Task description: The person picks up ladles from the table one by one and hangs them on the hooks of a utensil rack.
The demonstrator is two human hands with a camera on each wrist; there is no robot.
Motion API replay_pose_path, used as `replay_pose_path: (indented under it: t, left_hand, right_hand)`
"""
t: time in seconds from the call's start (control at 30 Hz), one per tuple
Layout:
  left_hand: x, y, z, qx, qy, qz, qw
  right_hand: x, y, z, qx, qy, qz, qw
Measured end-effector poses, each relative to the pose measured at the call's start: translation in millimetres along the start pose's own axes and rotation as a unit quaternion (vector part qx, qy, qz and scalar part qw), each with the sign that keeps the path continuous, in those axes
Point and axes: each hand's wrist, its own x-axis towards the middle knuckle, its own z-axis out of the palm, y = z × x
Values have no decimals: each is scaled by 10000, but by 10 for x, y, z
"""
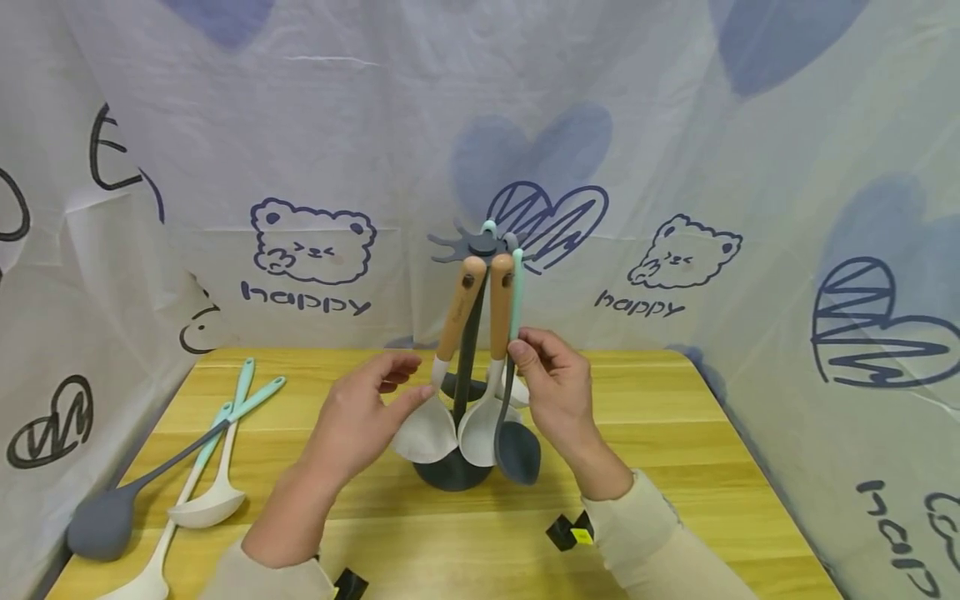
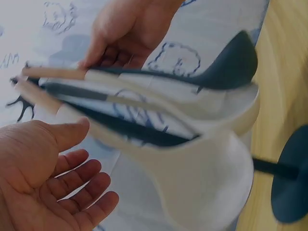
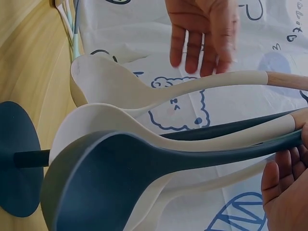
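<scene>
Overlapping ladles [image 1: 480, 433] — stand [image 1: 453, 477] partly hidden

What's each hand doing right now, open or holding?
Left hand: open, fingers relaxed, holding nothing.
Right hand: closed, pinching the mint-handled dark ladle.

Printed cloth [image 1: 420, 100]: softly, evenly lit
Bench [image 1: 675, 433]: faint soft shadows, pale sheen toward front
Wooden handles [image 2: 53, 73]: blurred in left wrist view
Dark ladle [image 3: 106, 183]: crisper, dim in right wrist view
</scene>
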Motion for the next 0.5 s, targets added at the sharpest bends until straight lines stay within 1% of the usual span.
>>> replay_pose_path:
  t: [0.07, 0.17, 0.27, 0.33, 0.4, 0.5]
  left_hand:
    - [-19, -92, -108, 163, 127, -41, 9998]
    - [-38, -271, -266, 491, 286, -218, 9981]
    - [-48, -479, -406, 1001, 325, -323, 9939]
    - [-47, -605, -485, 1407, 253, -348, 9891]
    - [-46, -717, -563, 1817, 125, -394, 9825]
    - [-40, -876, -681, 2259, -149, -554, 9724]
  right_hand:
    - [2, 7, -2, 5, -15, -12, 10000]
    - [3, 10, -10, 12, -41, -6, 10000]
    - [5, 12, -19, -4, -59, 17, 10000]
    - [8, 15, -21, -25, -58, 21, 10000]
    - [11, 17, -21, -32, -58, 18, 10000]
    - [15, 13, -15, 6, -85, -7, 10000]
